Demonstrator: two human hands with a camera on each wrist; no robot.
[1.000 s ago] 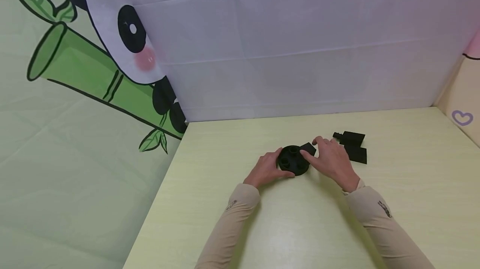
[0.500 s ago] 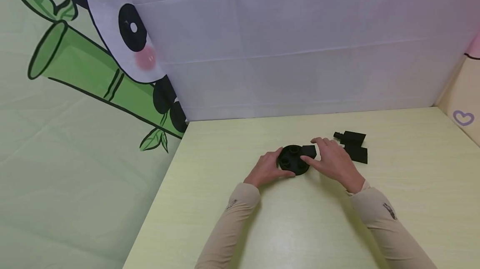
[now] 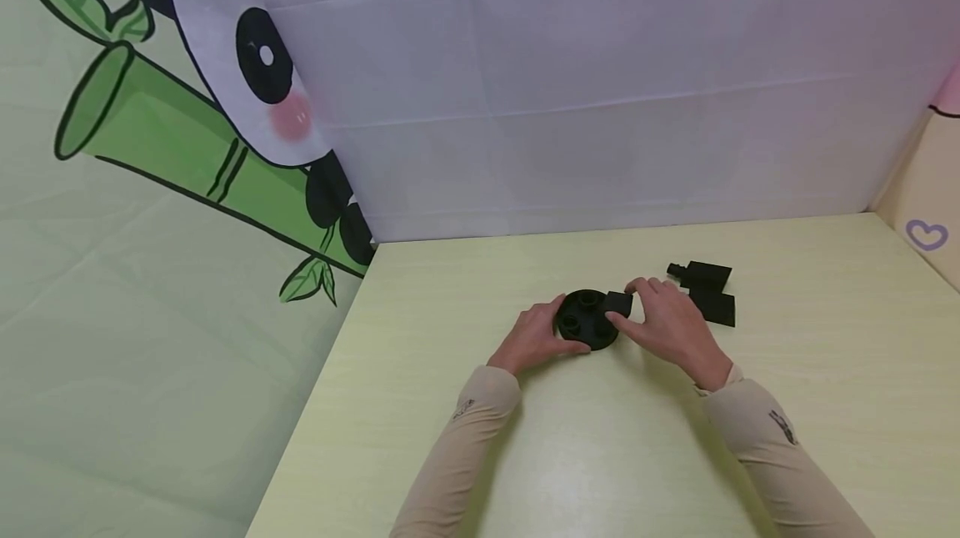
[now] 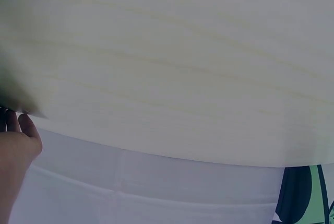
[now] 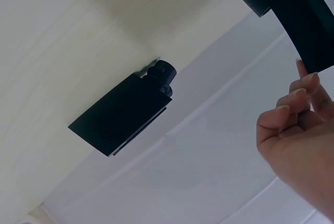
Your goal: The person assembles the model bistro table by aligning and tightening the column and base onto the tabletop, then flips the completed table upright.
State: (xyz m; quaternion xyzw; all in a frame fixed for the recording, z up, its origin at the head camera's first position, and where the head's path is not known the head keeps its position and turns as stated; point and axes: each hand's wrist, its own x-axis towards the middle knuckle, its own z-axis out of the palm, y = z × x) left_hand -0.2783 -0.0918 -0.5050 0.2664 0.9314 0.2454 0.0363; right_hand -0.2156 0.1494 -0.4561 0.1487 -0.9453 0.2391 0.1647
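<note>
A black disc [image 3: 588, 329] with several raised round sockets sits in front of me on the table. My left hand [image 3: 536, 332] grips its left rim, thumb at the near edge and fingers at the far side. At the disc's right edge is a black rectangular piece [image 3: 618, 303], pinched by my right hand [image 3: 670, 329] between thumb and fingers. In the right wrist view, that piece [image 5: 308, 31] stands out from the disc's edge, with my fingertips at its end. The left wrist view shows part of my left hand [image 4: 18, 140] at the left border.
Two similar black pieces, a far one [image 3: 708, 275] with a narrow stub and a nearer one [image 3: 712, 308], lie right beyond my right hand. The pale wooden table [image 3: 420, 404] meets a white cloth backdrop [image 3: 600, 146] behind and a printed green one [image 3: 150, 354] at left.
My right hand has turned the rectangular piece from a slant to nearly level with the disc's edge and shifted its grip slightly. The left hand and disc stay put.
</note>
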